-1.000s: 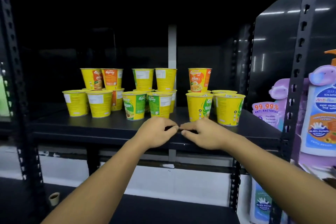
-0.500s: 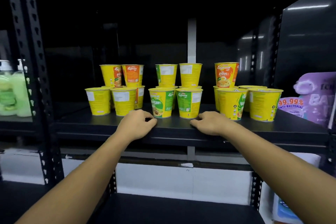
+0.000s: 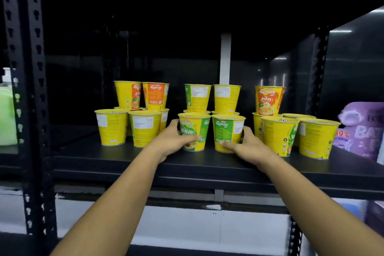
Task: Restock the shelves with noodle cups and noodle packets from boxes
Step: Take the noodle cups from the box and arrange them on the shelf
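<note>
Both hands reached over the front edge of the black shelf (image 3: 124, 156) to the middle pair of cups. The left hand (image 3: 172, 141) gripped the left middle cup (image 3: 194, 129), with the thumb laid across its yellow-and-green front and the fingers curled round its left side. The right hand (image 3: 247, 145) gripped the right middle cup (image 3: 227, 129) in mirror fashion, thumb low across the front and fingers round the right side. The fingertips behind both cups were hidden, so how far they wrapped could not be told. The two cups stood upright on the shelf, just beside each other, near the middle of the front edge.

Behind them, two upper cups (image 3: 197, 97) stood raised on a back row whose rims just showed. Toward the left end, two front cups (image 3: 111, 127) stood side by side with printed panels facing out. Two orange-marked cups (image 3: 155, 95) sat stacked behind them. Toward the right end, two more yellow cups (image 3: 279, 135) stood at the front, with one orange cup (image 3: 269, 100) stacked on others behind.

A green bottle (image 3: 7, 114) stood past the left post (image 3: 33, 89). A purple pack (image 3: 361, 129) showed beyond the shelf's right end. A white strip (image 3: 225, 58) ran upright at the back, behind the middle cups.
</note>
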Demonstrator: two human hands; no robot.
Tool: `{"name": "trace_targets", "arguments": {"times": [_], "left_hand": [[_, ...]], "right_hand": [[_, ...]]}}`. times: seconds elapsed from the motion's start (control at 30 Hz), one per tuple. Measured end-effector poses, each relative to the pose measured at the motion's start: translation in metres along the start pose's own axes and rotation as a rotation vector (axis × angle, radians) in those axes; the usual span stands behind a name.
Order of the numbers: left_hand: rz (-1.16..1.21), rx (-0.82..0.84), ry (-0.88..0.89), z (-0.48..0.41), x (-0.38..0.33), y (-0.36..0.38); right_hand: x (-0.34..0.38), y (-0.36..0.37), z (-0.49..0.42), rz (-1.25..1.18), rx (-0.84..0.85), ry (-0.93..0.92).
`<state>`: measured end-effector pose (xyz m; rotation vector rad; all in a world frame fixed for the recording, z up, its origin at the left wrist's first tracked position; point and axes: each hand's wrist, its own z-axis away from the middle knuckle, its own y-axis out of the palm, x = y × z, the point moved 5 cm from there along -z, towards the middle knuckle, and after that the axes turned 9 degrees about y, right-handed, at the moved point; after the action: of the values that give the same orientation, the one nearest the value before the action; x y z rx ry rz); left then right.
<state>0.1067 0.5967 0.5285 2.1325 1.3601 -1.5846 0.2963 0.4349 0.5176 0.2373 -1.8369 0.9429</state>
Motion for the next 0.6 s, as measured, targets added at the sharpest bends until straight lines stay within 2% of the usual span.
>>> {"name": "trace_targets", "arguments": {"times": [0.27,0.6], "left_hand": [[0.013,-0.004,0.043,-0.001,0.003,-0.002],[-0.052,-0.028,0.088,0.003,0.002,-0.003]], "right_hand": [[-0.006,-0.001,-0.010,-0.031,-0.034,-0.021],[-0.001,-0.002,0.002,0.109,-0.106,-0.081]]}}
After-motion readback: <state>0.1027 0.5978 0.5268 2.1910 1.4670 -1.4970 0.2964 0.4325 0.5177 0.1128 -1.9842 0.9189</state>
